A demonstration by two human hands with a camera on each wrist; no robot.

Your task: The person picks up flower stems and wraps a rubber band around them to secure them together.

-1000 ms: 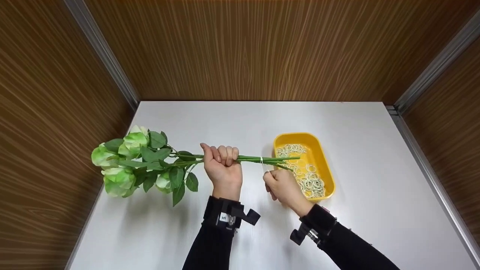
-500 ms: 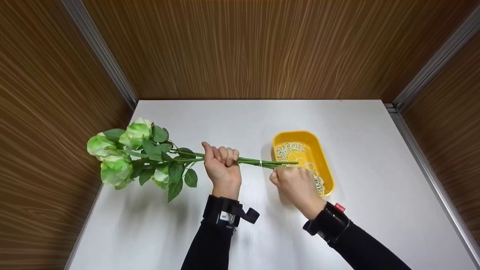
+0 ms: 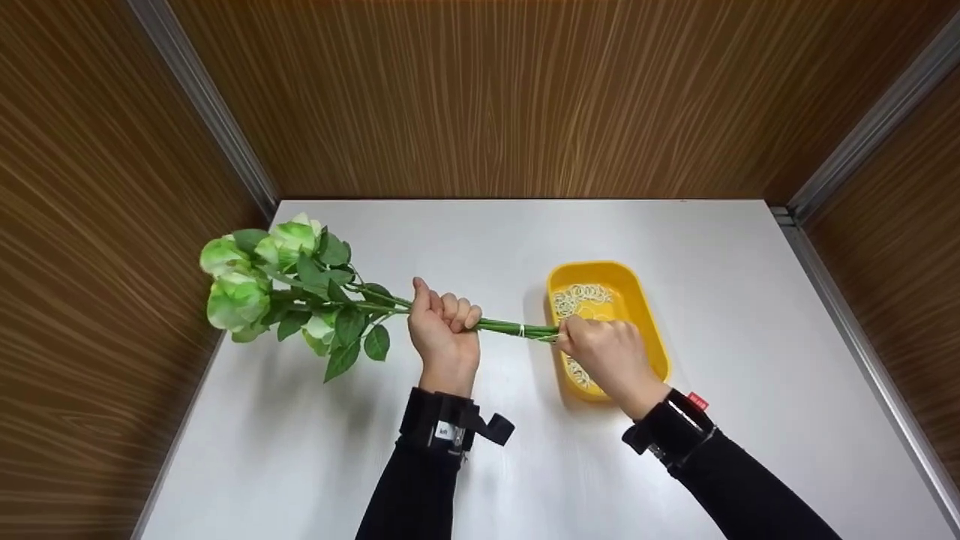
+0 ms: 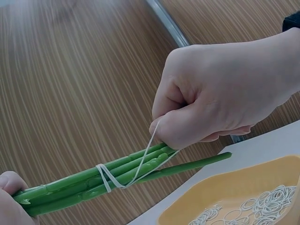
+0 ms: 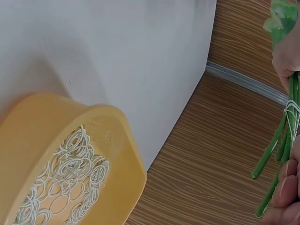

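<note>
My left hand [image 3: 444, 330] grips the green stems [image 3: 499, 325] of a bunch of pale green roses [image 3: 259, 281], whose heads point left above the table. A white rubber band [image 3: 521, 329] is wound round the stems [image 4: 93, 180]. My right hand [image 3: 604, 352] pinches a stretched loop of that rubber band [image 4: 147, 154] at the cut ends of the stems, above the yellow tray [image 3: 652, 330]. In the right wrist view the stems [image 5: 281, 140] and the band [image 5: 291, 108] show at the right edge.
The yellow tray [image 5: 126, 154] holds several loose rubber bands [image 5: 65, 178] and stands on a white table [image 3: 720, 255]. Wood-grain walls [image 3: 480, 90] close in the table at the back and both sides.
My right hand has moved up and right onto the stem ends and now pulls the band. The rose heads have swung upward and slightly right.
</note>
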